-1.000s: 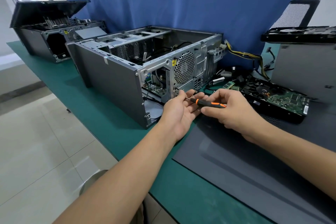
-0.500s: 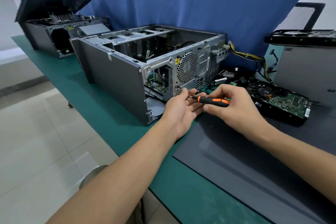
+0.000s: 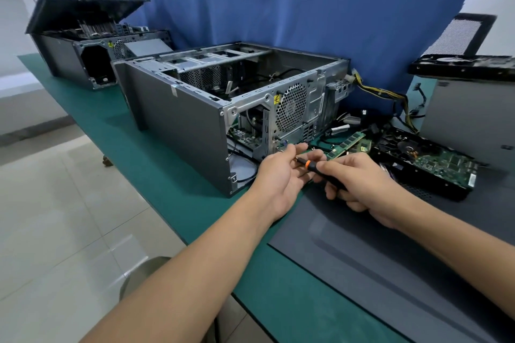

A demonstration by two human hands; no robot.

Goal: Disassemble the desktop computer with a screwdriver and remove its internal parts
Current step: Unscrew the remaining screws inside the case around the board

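At the rear lower corner of the open grey metal desktop computer case [image 3: 181, 131] on the green bench [image 3: 156, 170], the right hand [image 3: 362, 184] curls round a slim black screwdriver with an orange collar [image 3: 316, 167] (likely to turn it), while the left hand [image 3: 278, 175] pinches its shaft, steadying the tip, which is hidden behind the fingers [image 3: 291, 153].

a blue curtain [image 3: 278, 3] hangs behind the green-topped table [image 3: 167, 175]. at its far left end sits a second opened computer case [image 3: 67, 56], lid propped up. pale floor tiles [image 3: 55, 217] below, a round metal stool [image 3: 139, 273] by the table's edge.
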